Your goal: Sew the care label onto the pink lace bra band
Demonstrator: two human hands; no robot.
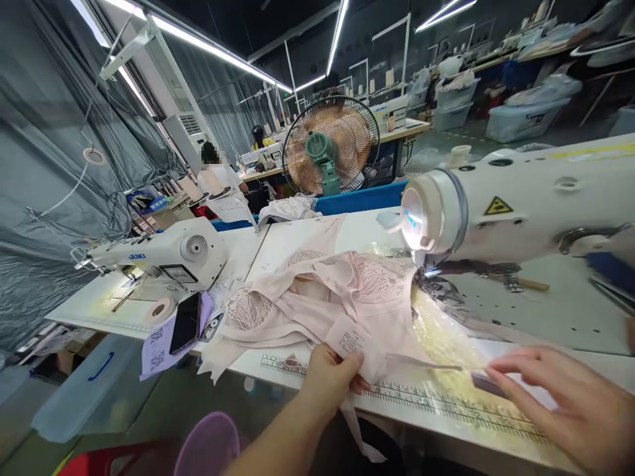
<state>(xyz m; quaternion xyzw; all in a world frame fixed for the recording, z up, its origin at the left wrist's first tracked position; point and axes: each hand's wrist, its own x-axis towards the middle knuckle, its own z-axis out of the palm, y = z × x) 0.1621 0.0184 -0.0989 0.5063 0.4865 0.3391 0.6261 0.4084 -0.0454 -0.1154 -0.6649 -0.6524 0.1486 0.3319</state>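
A pale pink lace garment (317, 297) lies spread on the white sewing table (546, 317), reaching under the head of the sewing machine (520, 205). My left hand (330, 377) pinches the garment's near edge, where a small white care label (350, 340) is attached. My right hand (570, 403) rests at the table's front right, its fingers stretched out over a thin strip (483, 381) and a narrow strap that runs leftwards along the printed ruler (436, 400).
A second sewing machine (163, 254) stands on the table at left, beside a black phone (186, 324), a tape roll (159, 309) and paper sheets. A floor fan (330, 145) stands behind. Other people sit at far tables. A purple stool (208, 443) is below.
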